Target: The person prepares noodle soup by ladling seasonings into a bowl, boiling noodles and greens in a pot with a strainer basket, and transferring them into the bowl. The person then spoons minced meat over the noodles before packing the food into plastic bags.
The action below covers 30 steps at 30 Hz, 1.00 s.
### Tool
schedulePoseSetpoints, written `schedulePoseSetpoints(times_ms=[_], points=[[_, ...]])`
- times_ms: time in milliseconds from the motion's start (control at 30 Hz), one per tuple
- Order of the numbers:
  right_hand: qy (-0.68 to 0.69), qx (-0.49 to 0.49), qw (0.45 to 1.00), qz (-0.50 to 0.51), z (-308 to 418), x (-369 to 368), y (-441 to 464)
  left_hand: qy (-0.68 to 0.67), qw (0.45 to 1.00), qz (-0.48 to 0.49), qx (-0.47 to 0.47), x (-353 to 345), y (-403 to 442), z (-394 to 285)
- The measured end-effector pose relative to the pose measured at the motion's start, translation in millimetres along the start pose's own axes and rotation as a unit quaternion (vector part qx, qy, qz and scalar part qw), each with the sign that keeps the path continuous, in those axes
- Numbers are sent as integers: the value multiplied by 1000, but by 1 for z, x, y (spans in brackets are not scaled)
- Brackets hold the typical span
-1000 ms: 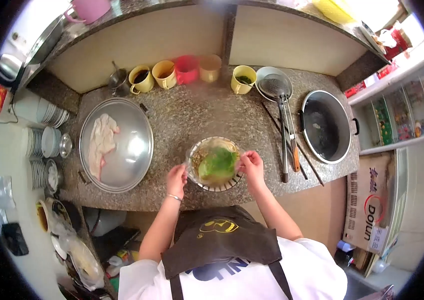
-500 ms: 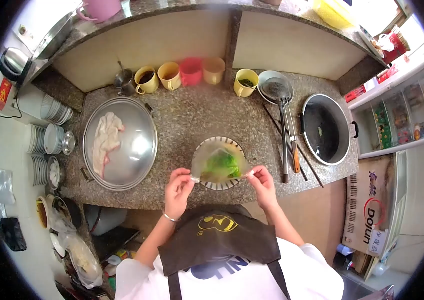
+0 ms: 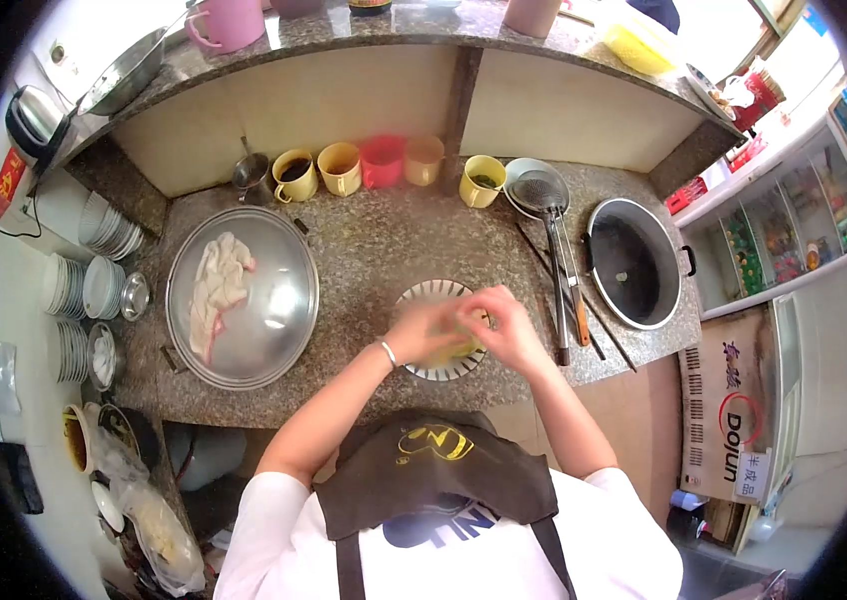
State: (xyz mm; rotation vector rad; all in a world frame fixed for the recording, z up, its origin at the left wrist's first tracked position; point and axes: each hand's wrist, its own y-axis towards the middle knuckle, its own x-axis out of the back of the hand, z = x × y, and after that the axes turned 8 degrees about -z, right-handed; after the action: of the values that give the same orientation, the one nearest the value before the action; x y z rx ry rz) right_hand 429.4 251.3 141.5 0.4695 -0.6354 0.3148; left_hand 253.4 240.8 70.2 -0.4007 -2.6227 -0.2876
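Observation:
A bowl with a striped rim [image 3: 444, 371] stands near the counter's front edge, and both my hands are close together over it. My left hand [image 3: 426, 333] is smeared by motion, so its fingers do not show clearly. Beside it, my right hand [image 3: 509, 328] is closed in a pinch at a clear plastic bag [image 3: 466, 348]. Only a yellowish-green patch of the bag and its contents shows below the fingers; the hands cover the rest.
On the left lies a large metal lid [image 3: 279, 300] with a pale piece of raw meat or skin [image 3: 219, 290] on it. Several cups [image 3: 341, 172] line the back. To the right are a strainer [image 3: 542, 192], long sticks [image 3: 620, 335] and a deep pot [image 3: 634, 262].
My hands were apart, holding two corners of the bag with green leaves visible in it. They have come together over the bowl, covering most of the bag. The view has shifted slightly.

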Motion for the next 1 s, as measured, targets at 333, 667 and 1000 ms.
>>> schedulePoseSetpoints(times_ms=[333,667,1000], points=[[114,-188,973,-67,-38,-34,-31,-382,902,-78,186,-9,8,17],[224,-197,954,-35,-57,-44,-18,148,920,-291,-215,-19,3,1],[357,-454,792,-199,-93,-71,-65,-64,929,-216,293,-20,-77,71]])
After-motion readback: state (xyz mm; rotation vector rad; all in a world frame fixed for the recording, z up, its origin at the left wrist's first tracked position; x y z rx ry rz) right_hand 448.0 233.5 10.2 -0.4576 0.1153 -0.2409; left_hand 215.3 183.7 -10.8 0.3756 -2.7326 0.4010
